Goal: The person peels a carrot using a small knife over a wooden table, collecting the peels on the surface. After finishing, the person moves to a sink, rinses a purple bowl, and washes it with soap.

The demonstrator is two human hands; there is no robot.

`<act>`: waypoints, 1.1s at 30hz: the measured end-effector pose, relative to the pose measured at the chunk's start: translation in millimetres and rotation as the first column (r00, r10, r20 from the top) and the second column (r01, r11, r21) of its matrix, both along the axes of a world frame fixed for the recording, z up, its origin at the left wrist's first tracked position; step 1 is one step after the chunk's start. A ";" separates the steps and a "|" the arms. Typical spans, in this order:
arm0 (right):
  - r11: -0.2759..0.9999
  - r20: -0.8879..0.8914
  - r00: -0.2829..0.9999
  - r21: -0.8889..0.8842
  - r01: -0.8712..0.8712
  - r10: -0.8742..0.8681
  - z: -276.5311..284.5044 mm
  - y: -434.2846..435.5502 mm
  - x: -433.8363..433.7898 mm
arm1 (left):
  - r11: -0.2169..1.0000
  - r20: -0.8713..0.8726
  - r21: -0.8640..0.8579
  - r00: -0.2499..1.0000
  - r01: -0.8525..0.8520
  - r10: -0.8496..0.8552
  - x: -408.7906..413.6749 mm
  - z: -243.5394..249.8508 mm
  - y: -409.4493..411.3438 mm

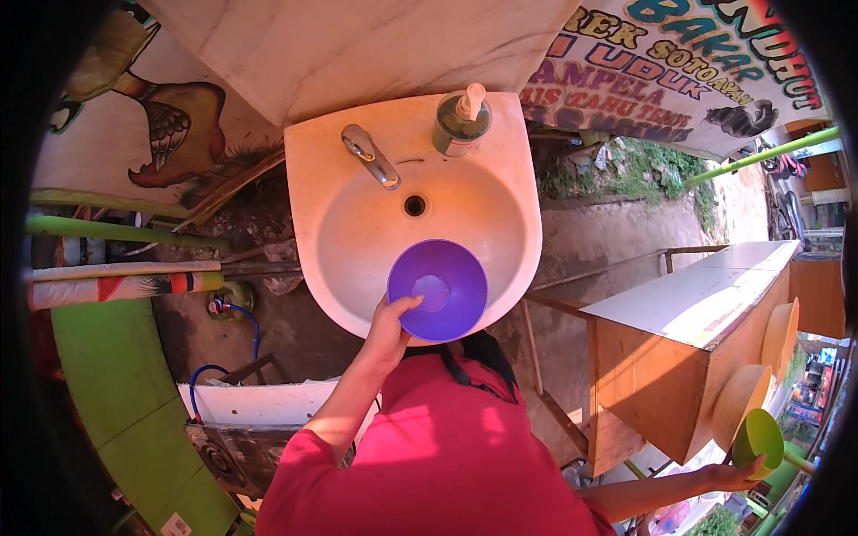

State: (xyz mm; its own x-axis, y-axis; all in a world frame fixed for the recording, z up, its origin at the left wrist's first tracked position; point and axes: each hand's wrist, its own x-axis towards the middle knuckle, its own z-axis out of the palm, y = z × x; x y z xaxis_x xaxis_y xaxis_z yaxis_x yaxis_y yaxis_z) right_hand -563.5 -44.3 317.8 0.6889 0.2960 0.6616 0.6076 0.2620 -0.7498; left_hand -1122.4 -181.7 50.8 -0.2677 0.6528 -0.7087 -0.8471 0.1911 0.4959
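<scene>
My left hand [391, 327] grips the near left rim of a purple plastic bowl [462, 295], its thumb inside. The bowl faces up with nothing in it, over the front edge of a white ceramic washbasin [305, 201]. Stretched far out to the right, my right hand [741, 474] holds a lime-green plastic bowl [761, 439] tilted on its side. On the basin's back ledge are a chrome tap [369, 155] and a pump soap bottle [461, 124] with green liquid. No water stream shows from the tap, and the drain hole [415, 205] is uncovered.
A wooden cabinet [643, 375] with a white top stands at right, with round orange pieces [741, 405] along its side. Painted banners [623, 74] hang behind the basin. At left are a gas cylinder [234, 301] with a blue hose, a stove [228, 455] and a green panel [114, 368].
</scene>
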 end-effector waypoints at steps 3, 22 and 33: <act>0.996 -0.029 0.999 -0.093 0.020 -0.022 -0.2 12.7 47.0 | 1.000 -0.034 0.006 0.999 -0.016 0.016 -1.4 -2.1 6.3; 0.793 -0.082 0.986 -0.587 -0.163 0.142 -37.2 66.3 200.7 | 0.997 -0.113 -0.003 0.991 -0.074 0.074 9.2 -11.3 22.1; 0.512 0.384 0.923 -0.789 0.338 -0.017 -30.7 55.6 200.2 | 0.989 -0.251 -0.089 0.964 -0.114 0.089 0.3 -35.7 29.3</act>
